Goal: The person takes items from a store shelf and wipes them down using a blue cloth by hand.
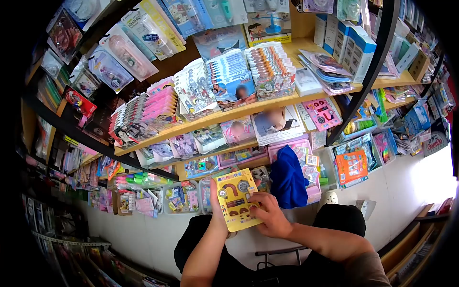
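Note:
A yellow blister card (237,200) with a magnet shape and small round parts is held upright, slightly tilted, above my lap. My left hand (218,210) grips its left edge, with most of the fingers hidden behind the card. My right hand (270,215) rests at the card's right side, its bent fingers touching the front. Just beyond the card, a blue cloth (288,178) lies over pink packages.
A wooden shelf (287,101) with rows of small packets crosses ahead, with a black metal post (368,81) at its right. Below stand plastic bins (377,167) of packaged goods. A dark rack (71,244) is at lower left, wooden shelving (416,239) at lower right.

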The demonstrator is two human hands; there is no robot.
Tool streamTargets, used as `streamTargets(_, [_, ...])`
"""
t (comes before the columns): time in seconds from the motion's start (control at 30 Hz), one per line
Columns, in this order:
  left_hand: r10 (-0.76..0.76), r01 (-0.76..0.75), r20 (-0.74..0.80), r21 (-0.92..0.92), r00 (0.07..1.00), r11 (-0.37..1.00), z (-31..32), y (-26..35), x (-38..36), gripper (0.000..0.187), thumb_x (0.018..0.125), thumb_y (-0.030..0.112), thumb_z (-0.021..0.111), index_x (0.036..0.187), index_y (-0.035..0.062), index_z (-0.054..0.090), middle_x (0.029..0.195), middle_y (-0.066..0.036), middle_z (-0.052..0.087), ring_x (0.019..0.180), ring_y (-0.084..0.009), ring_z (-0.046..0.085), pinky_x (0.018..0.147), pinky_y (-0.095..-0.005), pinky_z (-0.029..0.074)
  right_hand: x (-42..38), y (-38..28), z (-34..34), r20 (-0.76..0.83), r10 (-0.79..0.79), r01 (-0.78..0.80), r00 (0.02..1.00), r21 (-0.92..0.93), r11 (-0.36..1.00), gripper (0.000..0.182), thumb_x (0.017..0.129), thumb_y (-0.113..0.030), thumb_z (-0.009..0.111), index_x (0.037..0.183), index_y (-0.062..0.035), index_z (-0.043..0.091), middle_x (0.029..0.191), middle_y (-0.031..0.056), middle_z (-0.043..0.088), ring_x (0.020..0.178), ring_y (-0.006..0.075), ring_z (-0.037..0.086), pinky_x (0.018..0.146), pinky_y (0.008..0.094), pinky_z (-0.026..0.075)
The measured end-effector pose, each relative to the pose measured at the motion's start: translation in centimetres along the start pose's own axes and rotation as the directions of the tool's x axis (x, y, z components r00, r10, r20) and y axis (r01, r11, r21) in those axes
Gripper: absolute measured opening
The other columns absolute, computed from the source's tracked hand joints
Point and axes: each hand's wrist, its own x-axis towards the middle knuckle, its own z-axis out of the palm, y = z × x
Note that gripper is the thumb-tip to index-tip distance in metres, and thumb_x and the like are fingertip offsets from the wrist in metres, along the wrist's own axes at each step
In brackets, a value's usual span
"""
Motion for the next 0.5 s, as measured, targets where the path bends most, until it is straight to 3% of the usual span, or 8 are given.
streamTargets(0.1, [-0.039,0.044,-0.085,0.059,0.996,0.997,-1.1,0.8,0.0,0.085,0.079,0.074,0.028,0.131,0.0074,0.035,0.125,-0.019,0.045,0.113,-0.038,0.045,0.09,-0.0529,0.04,0.6,1.0,-0.6,0.001,-0.058,0.058,0.998,0.024,0.998,0.037,0.057,0.005,0.059,0.091,-0.0059,0.051,0.108,0.0135,0.051,0.101,0.0335,0.05,0.085,0.0393,0.041])
streamTargets(0.17, [0.01,0.018,-0.298,0.091,0.955,0.996,-0.9,0.7,0.3,0.086,0.079,0.075,0.024,0.128,0.0065,0.039,0.118,-0.017,0.051,0.108,-0.0343,0.051,0.089,-0.0497,0.042,1.1,1.7,-1.2,-0.112,0.082,-0.067,0.99,0.131,0.989,0.032,0.062,0.005,0.058,0.092,-0.004,0.051,0.101,0.0129,0.054,0.094,0.0289,0.055,0.08,0.0341,0.045])
streamTargets(0.2, [-0.004,0.043,-0.314,0.118,0.949,0.992,-1.5,0.5,0.5,0.073,0.083,0.067,0.029,0.124,0.0078,0.044,0.115,-0.015,0.053,0.104,-0.0303,0.053,0.089,-0.0465,0.042,1.4,2.0,-1.6,-0.161,0.155,-0.123,0.975,0.189,0.974,0.03,0.065,0.006,0.058,0.093,-0.003,0.051,0.098,0.0126,0.056,0.09,0.0266,0.058,0.077,0.0314,0.046])
streamTargets(0.23, [-0.016,0.068,-0.33,0.146,0.944,0.987,-2.5,0.4,0.9,0.06,0.088,0.058,0.034,0.119,0.0092,0.048,0.112,-0.013,0.055,0.101,-0.0263,0.054,0.089,-0.0434,0.043,1.7,2.0,-2.3,-0.179,0.349,-0.289,0.92,0.293,0.911,0.021,0.073,0.004,0.059,0.092,-0.0019,0.051,0.085,0.0095,0.058,0.081,0.0236,0.06,0.07,0.0269,0.048])
streamTargets(0.3, [0.134,0.044,-0.323,0.488,0.937,0.872,-5.0,-0.1,1.3,0.042,0.092,0.042,0.041,0.113,0.0079,0.051,0.104,-0.008,0.058,0.094,-0.0192,0.057,0.082,-0.0364,0.046,2.0,4.0,-3.4,-0.109,0.656,-0.527,0.747,0.504,0.684,0.008,0.085,-0.006,0.056,0.091,-0.0042,0.051,0.085,0.0047,0.058,0.079,0.014,0.059,0.069,0.0248,0.048])
streamTargets(0.33, [0.204,0.038,-0.301,0.638,0.931,0.769,-5.3,-0.3,1.3,0.033,0.093,0.034,0.045,0.11,0.0072,0.053,0.101,-0.006,0.059,0.091,-0.0156,0.058,0.079,-0.033,0.048,2.5,4.2,-4.0,-0.032,0.743,-0.524,0.669,0.688,0.501,0.007,0.088,-0.011,0.053,0.091,-0.0054,0.052,0.083,0.0025,0.058,0.078,0.0111,0.059,0.068,0.0249,0.048])
streamTargets(0.4, [0.232,-0.017,-0.263,0.629,0.937,0.777,-4.6,-0.3,1.1,0.023,0.092,0.023,0.048,0.106,0.0063,0.054,0.095,-0.002,0.06,0.085,-0.0106,0.059,0.072,-0.0271,0.049,3.3,4.3,-5.2,0.142,0.818,-0.479,0.557,0.86,0.177,0.016,0.092,-0.023,0.051,0.092,-0.0074,0.052,0.082,0.0009,0.058,0.075,0.0087,0.059,0.064,0.0257,0.05])
streamTargets(0.5, [0.294,-0.079,-0.243,0.633,0.924,0.77,-3.6,0.0,1.1,0.017,0.092,0.016,0.049,0.104,0.0054,0.055,0.091,-0.001,0.061,0.078,-0.0087,0.06,0.065,-0.024,0.049,3.3,5.8,-5.6,0.162,0.791,-0.495,0.59,0.847,0.196,0.015,0.091,-0.022,0.051,0.091,-0.0069,0.053,0.084,0.0008,0.06,0.075,0.0087,0.059,0.065,0.0246,0.05])
